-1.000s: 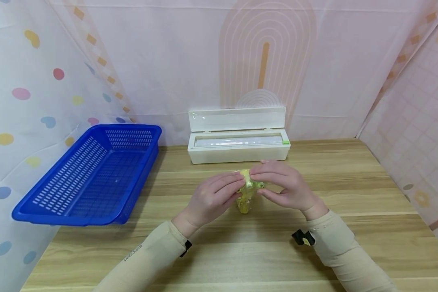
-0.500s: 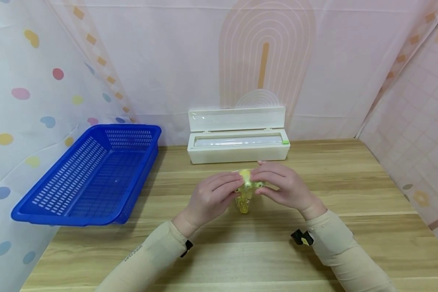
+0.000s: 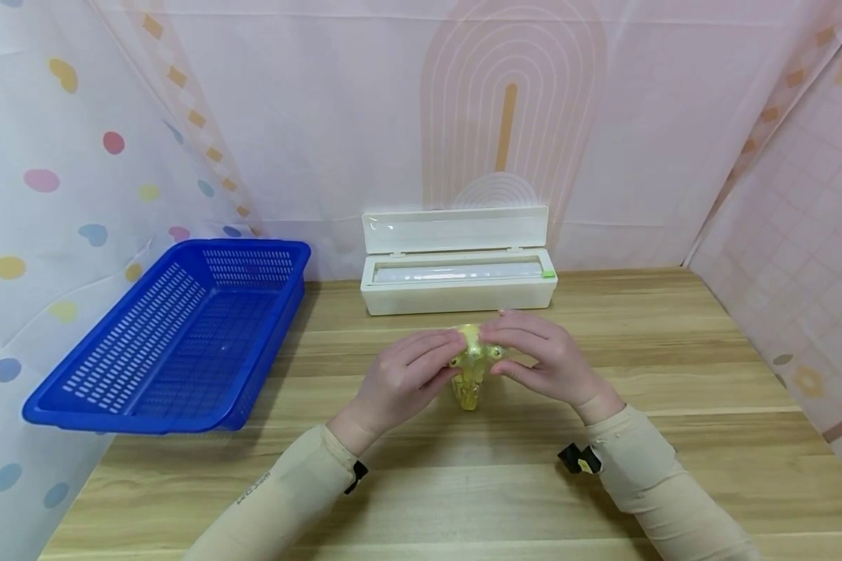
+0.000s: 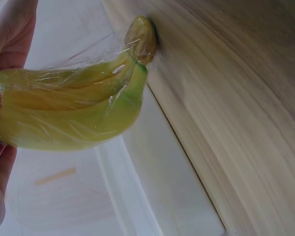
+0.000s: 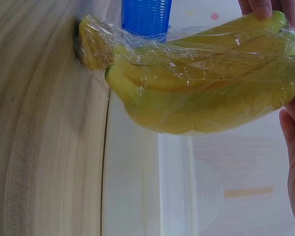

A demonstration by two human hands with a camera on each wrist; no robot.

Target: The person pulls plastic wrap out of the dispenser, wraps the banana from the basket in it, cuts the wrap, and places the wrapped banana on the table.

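Observation:
A bunch of bananas (image 3: 469,388) wrapped in clear cling film stands stem end down at the table, between both hands. In the left wrist view the film over the bananas (image 4: 78,115) looks wrinkled near the stem. My left hand (image 3: 401,380) grips the upper end from the left, fingertips over the top. From the right, my right hand (image 3: 556,354) holds the same end with bent fingers above and the thumb lower. The right wrist view shows loose film folds along the bananas (image 5: 201,93). Parts of the banana tips are hidden by fingers.
Behind the hands is a white cling film dispenser (image 3: 459,298), its lid raised, with a roll inside and a green slider (image 3: 548,274) at its right end. A blue slotted basket (image 3: 252,389) is at the left. Patterned curtains enclose the wooden table (image 3: 463,499).
The fingers of both hands have shifted slightly on the upper end of the bananas, and more of the banana tips shows between them. The dispenser and basket have not moved.

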